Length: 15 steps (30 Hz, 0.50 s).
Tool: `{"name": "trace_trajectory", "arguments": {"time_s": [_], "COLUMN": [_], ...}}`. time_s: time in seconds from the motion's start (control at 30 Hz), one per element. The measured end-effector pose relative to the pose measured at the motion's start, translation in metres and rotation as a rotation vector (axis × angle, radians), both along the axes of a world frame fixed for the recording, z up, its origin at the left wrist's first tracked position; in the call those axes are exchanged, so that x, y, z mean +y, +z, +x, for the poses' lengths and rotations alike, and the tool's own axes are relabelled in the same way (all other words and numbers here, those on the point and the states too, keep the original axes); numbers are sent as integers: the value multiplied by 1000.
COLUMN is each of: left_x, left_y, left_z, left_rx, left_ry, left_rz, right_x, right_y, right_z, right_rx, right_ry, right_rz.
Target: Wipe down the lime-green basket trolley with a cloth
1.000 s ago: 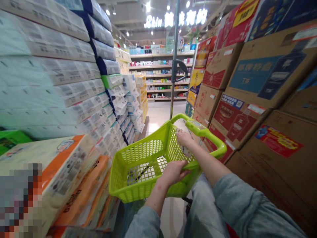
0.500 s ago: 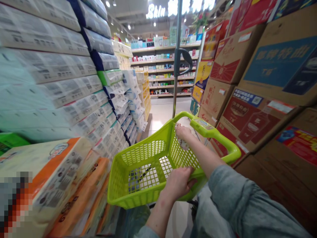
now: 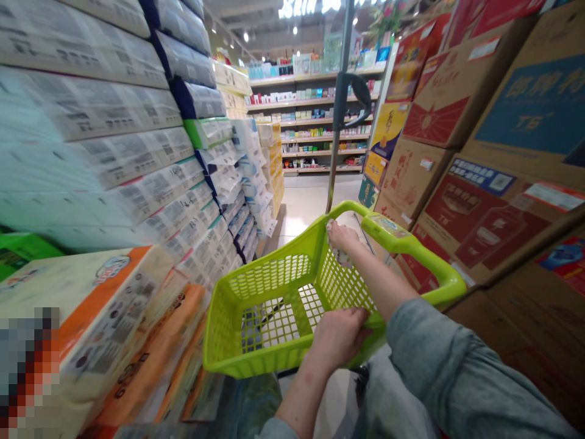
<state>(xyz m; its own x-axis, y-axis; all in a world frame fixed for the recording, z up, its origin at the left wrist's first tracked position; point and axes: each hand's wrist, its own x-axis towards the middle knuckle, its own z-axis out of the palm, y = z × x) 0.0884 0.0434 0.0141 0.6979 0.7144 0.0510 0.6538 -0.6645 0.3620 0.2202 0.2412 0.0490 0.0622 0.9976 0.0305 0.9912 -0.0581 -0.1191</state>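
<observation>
A lime-green plastic shopping basket [image 3: 256, 366] with a lattice floor and walls takes up the middle of the view. Its thick handle bar [image 3: 388, 231] rises on the right side. My left hand [image 3: 340, 335] is closed over the near rim, close to the right corner. Reaching across the basket, my right hand [image 3: 345, 236] presses a pale patterned cloth [image 3: 342, 259] against the inside of the right wall near the far corner. Part of the cloth is hidden behind that hand and forearm. The basket holds nothing that I can see.
Wrapped paper packs [image 3: 132, 152] are stacked high on the left, with orange-trimmed packs [image 3: 150, 360] nearer. Cardboard cartons [image 3: 484, 207] wall the right side. A metal pole [image 3: 336, 164] with a grey hook stands behind the basket. Product shelves [image 3: 311, 116] lie beyond the aisle floor [image 3: 301, 201].
The basket and both hands appear slightly farther right as the view shifts. My right hand keeps the cloth at the right wall, and my left hand stays on the rim.
</observation>
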Motion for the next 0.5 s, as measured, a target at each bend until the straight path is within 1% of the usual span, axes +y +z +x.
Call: {"name": "trace_trajectory", "arguments": {"time_s": [0.2,0.33,0.5], "left_x": [-1,-4,-5], "left_y": [1,2,3], "left_z": [-2,-2,-2], "left_rx": [43,72,77], "left_ry": [-11,-8,0], "left_rz": [36,72,74], "right_x": [-21,-43,-75], "right_y": [2,4,4], "right_z": [6,10,18], "right_rx": [-16,-18,-11], "right_ry": [-29,-57,-60], "right_rz": [-18,-51,-102]}}
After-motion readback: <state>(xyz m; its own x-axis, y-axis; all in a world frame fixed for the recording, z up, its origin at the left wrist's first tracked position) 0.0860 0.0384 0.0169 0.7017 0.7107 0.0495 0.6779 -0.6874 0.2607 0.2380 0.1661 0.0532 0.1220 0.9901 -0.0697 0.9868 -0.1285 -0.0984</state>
